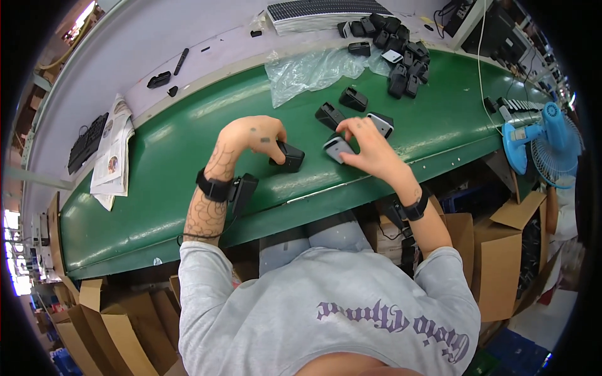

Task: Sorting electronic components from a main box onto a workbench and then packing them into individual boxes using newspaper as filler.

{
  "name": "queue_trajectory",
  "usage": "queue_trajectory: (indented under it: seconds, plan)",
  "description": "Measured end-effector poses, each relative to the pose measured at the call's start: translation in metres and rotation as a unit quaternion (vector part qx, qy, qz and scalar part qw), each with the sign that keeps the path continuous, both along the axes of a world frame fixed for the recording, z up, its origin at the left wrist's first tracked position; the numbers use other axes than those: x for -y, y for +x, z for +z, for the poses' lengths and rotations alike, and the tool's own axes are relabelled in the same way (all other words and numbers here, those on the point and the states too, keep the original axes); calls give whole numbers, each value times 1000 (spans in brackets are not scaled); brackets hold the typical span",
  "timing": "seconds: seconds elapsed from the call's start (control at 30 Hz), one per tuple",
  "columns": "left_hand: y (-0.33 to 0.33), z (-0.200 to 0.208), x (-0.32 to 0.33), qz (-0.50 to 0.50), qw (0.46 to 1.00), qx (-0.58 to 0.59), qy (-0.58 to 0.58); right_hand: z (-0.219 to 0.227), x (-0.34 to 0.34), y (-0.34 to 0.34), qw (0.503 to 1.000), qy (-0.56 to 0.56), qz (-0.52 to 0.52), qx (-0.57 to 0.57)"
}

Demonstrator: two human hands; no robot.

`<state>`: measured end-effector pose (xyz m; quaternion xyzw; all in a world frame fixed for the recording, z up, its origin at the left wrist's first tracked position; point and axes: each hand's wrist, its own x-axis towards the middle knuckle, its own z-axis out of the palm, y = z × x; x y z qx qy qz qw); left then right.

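Note:
My left hand is closed on a small black plastic casing that rests on the green work surface. To its right, my right hand grips a similar small casing with a grey face between thumb and fingers. Just beyond the right hand, another grey-faced casing lies partly behind the fingers. Two black casings, one nearer and one farther, sit between the hands and the back of the surface. What the left fingertips press on is partly hidden.
A pile of black casings stands at the back right, beside a clear plastic bag. A blue fan occupies the right end. Newspapers lie at left. Open cardboard boxes stand below the front edge.

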<state>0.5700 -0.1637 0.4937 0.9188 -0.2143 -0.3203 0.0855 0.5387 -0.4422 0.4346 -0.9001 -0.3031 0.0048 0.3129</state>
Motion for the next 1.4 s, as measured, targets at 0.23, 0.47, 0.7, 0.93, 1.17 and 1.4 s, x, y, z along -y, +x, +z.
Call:
queue_trajectory:
  seconds: [0.23,0.47,0.7,0.93,1.17,1.4]
  plan:
    - [19,-38,33,27,953,278,-117,-26,-12,-35,997,69,-41,-8]
    - [21,-78,82,63,933,326,-140,-15,6,-23,946,162,-250,129]
    - [-37,-68,30,-20,960,216,-178,-29,-19,-9,987,82,11,140]
    - [-43,-74,86,64,872,449,-181,-23,8,109,947,-94,-130,279]
    - [-22,-84,90,108,903,409,-70,-11,-12,68,944,-140,-169,245]
    - [-27,-90,79,-8,859,470,-203,-21,-8,51,954,-197,-95,206]
